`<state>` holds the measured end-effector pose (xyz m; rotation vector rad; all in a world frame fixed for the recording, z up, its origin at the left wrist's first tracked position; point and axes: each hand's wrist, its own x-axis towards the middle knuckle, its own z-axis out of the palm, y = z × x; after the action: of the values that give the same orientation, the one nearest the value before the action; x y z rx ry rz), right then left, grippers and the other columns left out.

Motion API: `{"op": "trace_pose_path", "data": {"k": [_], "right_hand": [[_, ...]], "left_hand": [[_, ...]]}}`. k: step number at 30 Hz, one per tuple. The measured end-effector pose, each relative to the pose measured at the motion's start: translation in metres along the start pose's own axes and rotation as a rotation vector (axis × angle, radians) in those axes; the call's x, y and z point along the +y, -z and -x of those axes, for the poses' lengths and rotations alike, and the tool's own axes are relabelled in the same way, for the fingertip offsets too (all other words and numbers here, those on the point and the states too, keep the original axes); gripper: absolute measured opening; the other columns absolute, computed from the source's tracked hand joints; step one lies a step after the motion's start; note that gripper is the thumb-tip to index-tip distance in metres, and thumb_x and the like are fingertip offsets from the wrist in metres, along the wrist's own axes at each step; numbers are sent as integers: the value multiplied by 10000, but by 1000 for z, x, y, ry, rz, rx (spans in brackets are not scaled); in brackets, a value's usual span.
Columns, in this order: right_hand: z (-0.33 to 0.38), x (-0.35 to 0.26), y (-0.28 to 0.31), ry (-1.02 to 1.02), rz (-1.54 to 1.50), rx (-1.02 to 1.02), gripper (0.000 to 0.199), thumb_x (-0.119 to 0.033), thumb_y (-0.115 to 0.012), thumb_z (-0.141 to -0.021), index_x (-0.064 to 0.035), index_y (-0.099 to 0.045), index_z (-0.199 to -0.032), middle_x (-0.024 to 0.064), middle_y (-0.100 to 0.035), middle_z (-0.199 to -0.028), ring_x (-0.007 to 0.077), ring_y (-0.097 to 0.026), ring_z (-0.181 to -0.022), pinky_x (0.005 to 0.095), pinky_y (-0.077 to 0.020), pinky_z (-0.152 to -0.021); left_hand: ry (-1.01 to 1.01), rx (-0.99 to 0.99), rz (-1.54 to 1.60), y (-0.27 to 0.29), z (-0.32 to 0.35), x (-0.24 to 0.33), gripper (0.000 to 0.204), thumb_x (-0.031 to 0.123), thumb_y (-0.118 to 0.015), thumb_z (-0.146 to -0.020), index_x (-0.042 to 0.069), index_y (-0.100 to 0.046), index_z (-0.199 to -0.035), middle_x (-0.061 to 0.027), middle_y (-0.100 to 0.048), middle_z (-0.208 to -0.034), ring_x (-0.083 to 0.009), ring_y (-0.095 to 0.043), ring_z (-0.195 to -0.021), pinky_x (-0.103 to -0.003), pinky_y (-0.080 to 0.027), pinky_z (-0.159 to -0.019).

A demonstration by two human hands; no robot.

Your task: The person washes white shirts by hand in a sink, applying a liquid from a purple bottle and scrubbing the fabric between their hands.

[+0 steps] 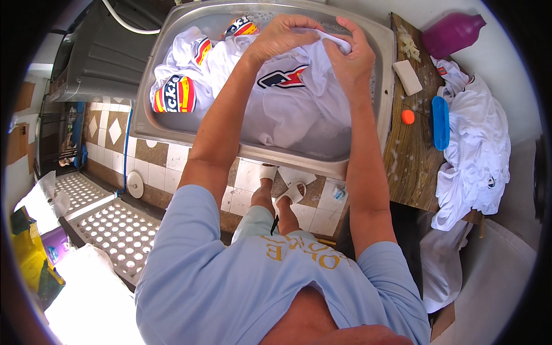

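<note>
A white shirt (276, 109) with red, yellow and black printed patches lies wet in the metal sink (146, 122), partly under cloudy, sudsy water. My left hand (286, 37) and my right hand (353, 56) are both above the far right part of the sink. Between them they pinch a raised fold of the white cloth. The fingers of each hand are closed on that fold, with the thumbs against it. Most of the garment spreads to the left and below my hands. Its underside is hidden in the water.
Right of the sink, a wooden board (402, 172) carries a pale soap bar (407, 78), an orange cap (407, 117), a blue brush (440, 122) and a pile of white clothes (474, 149). A purple bottle (454, 35) lies behind. A dark grey plastic machine (106, 49) stands at left.
</note>
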<state>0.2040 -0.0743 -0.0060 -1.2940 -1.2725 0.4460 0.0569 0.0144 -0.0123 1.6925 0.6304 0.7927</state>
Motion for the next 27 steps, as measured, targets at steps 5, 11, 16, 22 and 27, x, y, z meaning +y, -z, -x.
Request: {"op": "trace_pose_path", "data": {"k": [5,11,16,22,27], "right_hand": [[2,6,-5,23,27,5,423,-12,-661,-742,-52,-563,-1152,48,-667,-774,36,-545,-638,192,-436,-573],[0,10,-1,-113,-152,-20,426,-32,-658,-720,-73,-580,-1137,54,-665,-747,64,-562,-635,214,-452,-593],[1,9,-3,-57,-17,-12,432,-23,-665,-719,-64,-576,-1140,62,-664,-766,57,-563,-650,205,-446,-588],[2,5,-3,-156,-292,-33,424,-16,-676,-717,-68,-583,-1127,51,-662,-760,46,-559,-648,196,-443,-576],[1,7,-2,-137,-163,-50,434,3,-667,-728,-53,-564,-1146,68,-662,-786,54,-570,-667,190,-443,-578]], "left_hand": [[-36,5,-137,-5,0,-5,224,119,-599,-815,50,-677,-1013,-3,-649,-889,-80,-566,-814,-239,-453,-765],[-25,-77,6,2,-2,-15,231,124,-568,-835,49,-675,-1026,2,-641,-870,-71,-549,-808,-229,-440,-761],[27,-74,-59,-2,0,-9,237,134,-555,-855,49,-671,-1044,1,-641,-876,-70,-546,-816,-225,-433,-772],[-13,-104,-15,1,-2,-16,250,140,-547,-862,48,-664,-1063,0,-643,-882,-72,-546,-819,-226,-431,-778],[35,-108,-18,1,-2,-17,258,113,-531,-855,37,-659,-1066,-2,-642,-905,-71,-545,-840,-220,-423,-793]]}}
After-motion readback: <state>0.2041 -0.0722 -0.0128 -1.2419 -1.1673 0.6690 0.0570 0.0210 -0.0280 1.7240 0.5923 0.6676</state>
